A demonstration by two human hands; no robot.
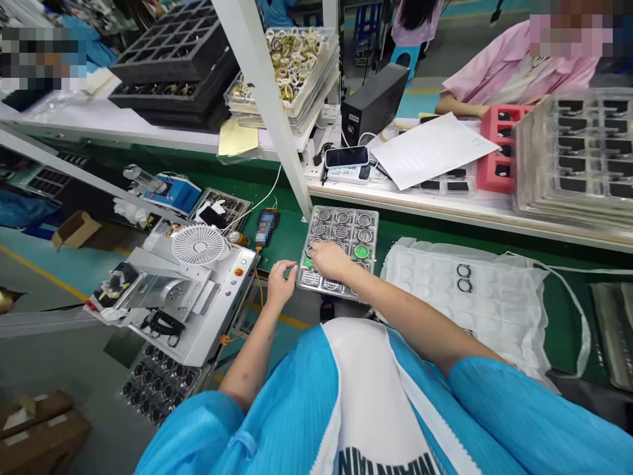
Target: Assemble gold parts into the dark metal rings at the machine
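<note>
A clear plastic tray [341,232] of round metal-rimmed parts in compartments lies in front of me at the table's near edge. Green shows in two of its cells, one holding a green round piece [361,251]. My right hand [330,260] reaches over the tray's left middle cells, its fingers bent together and pointing down; whatever is under the fingertips is hidden. Beside the tray's left edge is my left hand [281,282], fingers curled and thumb close to the forefinger. Whether it touches the tray I cannot tell.
White moulded sheet trays [425,284] with black rings lie to the right. On the left stands a machine [217,310] with a small white fan [198,244]. A shelf carries a phone [347,157], papers [435,148] and stacked trays [568,158]. A pink-sleeved person sits opposite.
</note>
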